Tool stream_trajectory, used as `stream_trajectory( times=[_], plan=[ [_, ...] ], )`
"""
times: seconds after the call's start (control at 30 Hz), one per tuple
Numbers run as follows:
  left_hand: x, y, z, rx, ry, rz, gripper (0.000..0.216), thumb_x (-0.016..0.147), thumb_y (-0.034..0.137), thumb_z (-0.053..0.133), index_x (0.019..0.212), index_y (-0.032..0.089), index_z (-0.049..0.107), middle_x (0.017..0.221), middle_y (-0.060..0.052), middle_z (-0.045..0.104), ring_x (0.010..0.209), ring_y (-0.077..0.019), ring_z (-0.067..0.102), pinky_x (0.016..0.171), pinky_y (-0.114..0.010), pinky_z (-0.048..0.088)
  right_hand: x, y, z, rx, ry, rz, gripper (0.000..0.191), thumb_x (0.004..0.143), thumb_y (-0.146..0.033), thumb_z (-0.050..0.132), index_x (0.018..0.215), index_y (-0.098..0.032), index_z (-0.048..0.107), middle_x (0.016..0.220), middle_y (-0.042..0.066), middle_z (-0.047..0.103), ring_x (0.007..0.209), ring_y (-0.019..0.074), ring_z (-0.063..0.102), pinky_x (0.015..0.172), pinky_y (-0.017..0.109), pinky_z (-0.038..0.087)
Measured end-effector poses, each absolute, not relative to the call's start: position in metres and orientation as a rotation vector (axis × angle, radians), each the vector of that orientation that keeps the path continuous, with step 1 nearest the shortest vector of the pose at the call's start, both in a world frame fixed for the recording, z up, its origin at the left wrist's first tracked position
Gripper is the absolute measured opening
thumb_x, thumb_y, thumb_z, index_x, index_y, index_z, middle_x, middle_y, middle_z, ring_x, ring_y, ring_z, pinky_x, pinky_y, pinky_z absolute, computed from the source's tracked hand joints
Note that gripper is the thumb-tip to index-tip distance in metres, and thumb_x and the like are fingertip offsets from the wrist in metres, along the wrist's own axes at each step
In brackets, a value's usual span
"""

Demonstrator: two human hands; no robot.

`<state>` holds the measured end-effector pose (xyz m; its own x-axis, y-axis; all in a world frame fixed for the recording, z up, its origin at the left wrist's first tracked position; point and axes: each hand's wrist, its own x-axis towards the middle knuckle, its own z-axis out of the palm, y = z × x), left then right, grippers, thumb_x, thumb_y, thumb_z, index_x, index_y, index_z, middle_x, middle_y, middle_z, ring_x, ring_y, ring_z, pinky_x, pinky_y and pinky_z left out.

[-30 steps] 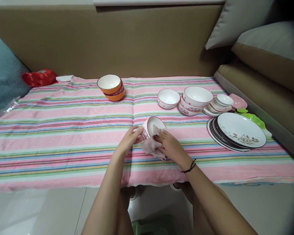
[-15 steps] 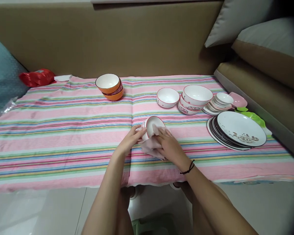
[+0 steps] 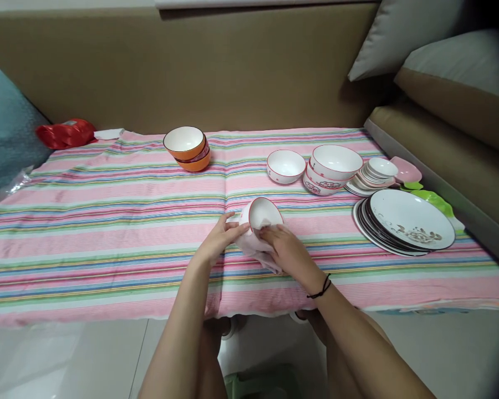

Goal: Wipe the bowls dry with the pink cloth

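Observation:
A small white bowl with a red rim (image 3: 263, 211) is tilted toward me just above the striped cloth. My left hand (image 3: 218, 241) grips its left side with curled fingers. My right hand (image 3: 286, 252) is closed on a pale pink cloth (image 3: 253, 246) and presses it against the bowl's near rim and underside. A black band circles my right wrist.
Two stacked orange bowls (image 3: 187, 147) stand at the back centre. To the right are a white bowl (image 3: 285, 165), stacked patterned bowls (image 3: 330, 169), small saucers (image 3: 374, 174), a plate stack (image 3: 405, 224) and green and pink dishes. A red bag (image 3: 64, 133) lies far left. Sofa cushions flank the table.
The bowl has turned a little in my hands, and my right hand has slid the cloth round its rim. Nothing else has moved.

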<state>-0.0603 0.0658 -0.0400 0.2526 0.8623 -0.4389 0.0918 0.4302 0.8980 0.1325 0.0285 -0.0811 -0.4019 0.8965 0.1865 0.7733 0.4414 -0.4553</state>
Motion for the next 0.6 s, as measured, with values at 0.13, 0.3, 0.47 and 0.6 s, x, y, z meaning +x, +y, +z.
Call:
stream_trajectory(
  times=[0.13, 0.3, 0.47, 0.6],
  plan=[
    [-0.06, 0.066, -0.04, 0.984, 1.262, 0.685, 0.077, 0.073, 0.055, 0.069, 0.135, 0.02, 0.04, 0.116, -0.011, 0.061, 0.101, -0.0202, 0.061, 0.088, -0.03, 0.046, 0.133, 0.03, -0.08, -1.493, -2.309, 0.238, 0.035, 0.086, -0.014, 0.055, 0.12, -0.017, 0.061, 0.125, 0.013, 0.062, 0.124, 0.0293, 0.048, 0.11, 0.052, 0.027],
    [-0.057, 0.068, -0.041, 0.993, 1.229, 0.715, 0.066, 0.076, 0.068, 0.057, 0.121, 0.02, 0.049, 0.114, -0.009, 0.06, 0.098, -0.0213, 0.06, 0.08, -0.03, 0.047, 0.111, 0.025, -0.076, -1.511, -2.355, 0.237, 0.015, 0.086, -0.017, 0.053, 0.083, -0.011, 0.066, 0.074, 0.01, 0.067, 0.069, 0.0215, 0.062, 0.065, 0.032, 0.045],
    [-0.058, 0.069, -0.043, 0.998, 1.252, 0.693, 0.065, 0.075, 0.072, 0.054, 0.114, 0.02, 0.052, 0.108, -0.007, 0.06, 0.095, -0.0207, 0.058, 0.078, -0.03, 0.047, 0.11, 0.024, -0.081, -1.304, -2.368, 0.295, 0.02, 0.087, -0.015, 0.051, 0.1, -0.012, 0.065, 0.091, 0.01, 0.07, 0.086, 0.0213, 0.065, 0.083, 0.035, 0.048],
    [-0.057, 0.067, -0.039, 1.048, 1.243, 0.642, 0.068, 0.073, 0.066, 0.061, 0.124, 0.023, 0.049, 0.115, -0.007, 0.058, 0.102, -0.0215, 0.057, 0.082, -0.03, 0.045, 0.126, 0.028, -0.087, -1.424, -2.364, 0.194, 0.045, 0.082, -0.028, 0.065, 0.122, -0.01, 0.058, 0.133, 0.018, 0.056, 0.134, 0.0324, 0.04, 0.116, 0.056, 0.018]
  ],
)
